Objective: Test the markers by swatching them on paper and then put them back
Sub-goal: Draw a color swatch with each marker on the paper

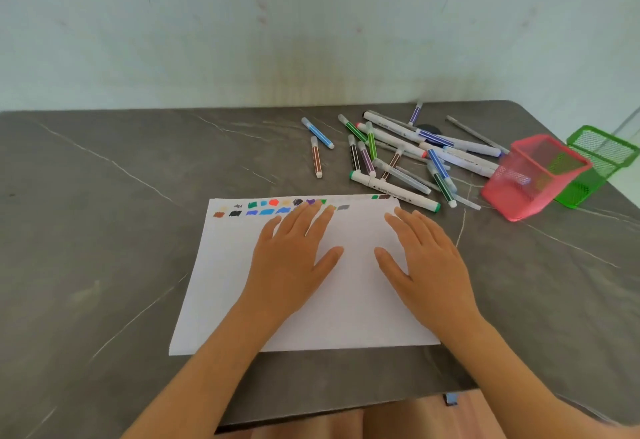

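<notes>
A white sheet of paper (221,283) lies on the grey table, with two rows of colour swatches (263,208) along its far edge. My left hand (294,258) lies flat on the paper, its fingertips over some swatches. My right hand (426,265) rests flat on the paper's right side. Neither hand holds anything. Several capped markers (398,158) lie scattered beyond the paper to the right. A blue marker (317,133) and a brown marker (316,161) lie apart to their left. A large white marker with green ends (394,191) lies just past the paper's far right corner.
A pink mesh holder (530,179) lies tipped on its side at the right, with a green mesh holder (599,161) behind it. The marbled grey table (104,231) ends at a pale wall behind and at a front edge near my forearms.
</notes>
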Demonstrator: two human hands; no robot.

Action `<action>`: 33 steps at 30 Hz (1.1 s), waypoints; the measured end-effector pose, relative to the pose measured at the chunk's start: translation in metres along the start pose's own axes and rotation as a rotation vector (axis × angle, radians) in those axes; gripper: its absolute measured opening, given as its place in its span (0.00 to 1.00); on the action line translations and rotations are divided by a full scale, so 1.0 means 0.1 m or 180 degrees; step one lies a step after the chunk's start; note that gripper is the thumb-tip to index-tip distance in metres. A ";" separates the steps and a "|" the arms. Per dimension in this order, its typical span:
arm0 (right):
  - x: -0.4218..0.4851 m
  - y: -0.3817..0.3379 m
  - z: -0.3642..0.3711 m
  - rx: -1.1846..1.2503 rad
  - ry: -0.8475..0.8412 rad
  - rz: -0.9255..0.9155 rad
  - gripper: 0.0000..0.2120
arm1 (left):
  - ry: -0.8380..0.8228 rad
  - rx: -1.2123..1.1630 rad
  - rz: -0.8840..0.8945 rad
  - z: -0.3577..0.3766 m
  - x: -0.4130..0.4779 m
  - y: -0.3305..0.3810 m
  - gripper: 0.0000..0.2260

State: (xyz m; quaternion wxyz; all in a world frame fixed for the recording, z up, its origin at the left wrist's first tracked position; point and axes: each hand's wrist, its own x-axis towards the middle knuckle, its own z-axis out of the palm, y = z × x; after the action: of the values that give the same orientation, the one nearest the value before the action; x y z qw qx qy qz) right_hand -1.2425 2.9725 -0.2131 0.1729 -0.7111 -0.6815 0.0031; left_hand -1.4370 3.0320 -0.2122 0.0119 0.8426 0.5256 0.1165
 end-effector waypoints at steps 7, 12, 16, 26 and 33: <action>0.31 0.09 0.12 -0.0084 0.0048 -0.0002 0.25 | -0.0095 -0.0015 0.0061 0.10 0.15 -0.21 0.31; 0.42 0.06 0.18 -0.0204 0.0058 -0.0045 0.24 | -0.0268 -0.0064 0.0202 0.16 0.20 -0.27 0.35; 0.50 0.01 0.23 -0.0249 0.0076 -0.0001 0.25 | -0.0401 -0.0093 0.0258 0.20 0.23 -0.31 0.36; 0.76 -0.02 0.34 -0.0368 -0.0274 0.0183 0.27 | -0.0367 -0.0224 0.0198 0.23 0.25 -0.34 0.36; 0.72 -0.01 0.35 -0.0239 0.0522 0.0086 0.21 | -0.0356 -0.0270 0.0186 0.23 0.26 -0.35 0.34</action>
State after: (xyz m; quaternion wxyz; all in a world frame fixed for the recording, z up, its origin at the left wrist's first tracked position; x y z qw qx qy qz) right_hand -1.2466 3.0505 -0.2292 0.2013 -0.7241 -0.6550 -0.0783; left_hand -1.4523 3.0734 -0.2347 0.0736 0.8615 0.4939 0.0917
